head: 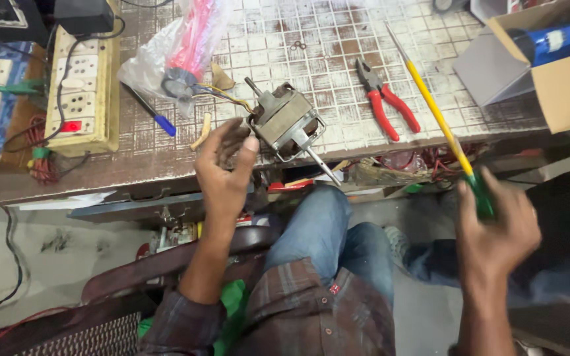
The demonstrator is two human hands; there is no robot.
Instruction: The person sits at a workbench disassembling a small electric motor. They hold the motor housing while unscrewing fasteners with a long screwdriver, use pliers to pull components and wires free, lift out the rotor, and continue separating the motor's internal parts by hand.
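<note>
A small electric motor (286,122) with a steel shaft and coloured wires lies near the front edge of the worn tiled workbench (338,46). My left hand (227,165) is raised just left of the motor, fingers loosely curled, thumb almost touching its frame, holding nothing I can see. My right hand (496,227) is off the bench to the right, closed around the green handle of a long yellow screwdriver (433,109), whose shaft slants up and left over the bench top.
Red-handled pliers (384,99) lie right of the motor. A clear plastic bag with red parts (179,46) and a blue pen (156,117) sit left of it. A switchboard with sockets (80,86) stands at far left, a cardboard box (555,66) at far right.
</note>
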